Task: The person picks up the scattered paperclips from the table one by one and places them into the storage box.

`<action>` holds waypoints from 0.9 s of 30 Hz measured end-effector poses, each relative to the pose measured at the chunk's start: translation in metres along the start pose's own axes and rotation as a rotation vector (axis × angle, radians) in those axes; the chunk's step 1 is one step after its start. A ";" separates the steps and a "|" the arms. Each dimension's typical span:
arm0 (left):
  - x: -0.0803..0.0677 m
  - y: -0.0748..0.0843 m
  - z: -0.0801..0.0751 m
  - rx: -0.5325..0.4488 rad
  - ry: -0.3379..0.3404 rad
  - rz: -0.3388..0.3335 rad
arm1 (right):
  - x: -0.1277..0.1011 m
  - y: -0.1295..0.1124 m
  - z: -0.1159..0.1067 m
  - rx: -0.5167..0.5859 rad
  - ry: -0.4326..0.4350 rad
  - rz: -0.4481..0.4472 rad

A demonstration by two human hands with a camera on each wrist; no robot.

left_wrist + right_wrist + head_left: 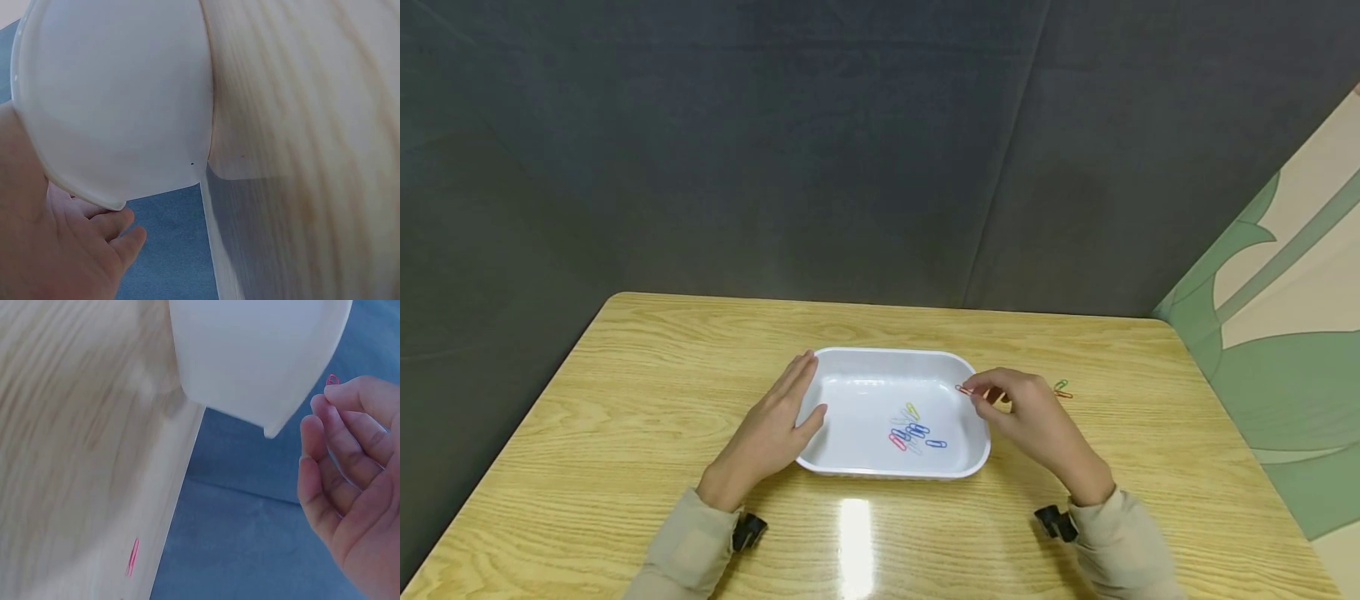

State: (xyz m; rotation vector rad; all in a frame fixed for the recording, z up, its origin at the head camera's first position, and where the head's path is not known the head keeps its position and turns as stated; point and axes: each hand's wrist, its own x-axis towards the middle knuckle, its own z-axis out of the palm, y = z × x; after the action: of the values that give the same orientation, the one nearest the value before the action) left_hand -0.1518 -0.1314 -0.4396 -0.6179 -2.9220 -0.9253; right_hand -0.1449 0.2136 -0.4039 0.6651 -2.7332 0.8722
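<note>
A white rectangular tray (pixel 970 454) sits mid-table with several coloured paper clips (pixel 916 432) in it. My left hand (pixel 778 421) lies flat against the tray's left wall, fingers straight; the left wrist view shows the tray's wall (pixel 119 94) beside that hand (pixel 69 250). My right hand (pixel 1022 408) hovers at the tray's right rim and pinches a red paper clip (pixel 963 389) between thumb and fingertips. The clip's end (pixel 332 379) pokes out above the fingertips (pixel 331 400) in the right wrist view, close to the tray's corner (pixel 262 356).
Two loose clips, one green (pixel 1061 385) and one orange (pixel 1063 394), lie on the wooden table (pixel 625 400) right of my right hand. Another red clip (pixel 132 556) lies on the table in the right wrist view. A dark backdrop stands behind the table.
</note>
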 end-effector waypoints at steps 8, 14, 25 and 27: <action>-0.001 0.000 0.000 -0.003 -0.002 -0.002 | 0.008 -0.008 0.013 0.059 -0.043 -0.010; -0.001 0.000 0.000 -0.006 -0.008 -0.007 | 0.013 -0.014 0.024 0.090 -0.063 -0.016; -0.001 0.000 0.000 -0.002 -0.007 -0.006 | 0.018 -0.014 0.039 0.082 -0.085 -0.037; -0.001 0.000 0.000 -0.004 -0.006 -0.006 | 0.019 -0.015 0.041 0.079 -0.094 -0.029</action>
State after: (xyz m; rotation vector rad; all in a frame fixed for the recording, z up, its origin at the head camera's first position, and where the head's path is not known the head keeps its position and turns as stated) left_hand -0.1512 -0.1318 -0.4398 -0.6135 -2.9298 -0.9319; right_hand -0.1564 0.1720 -0.4232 0.7786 -2.7755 0.9707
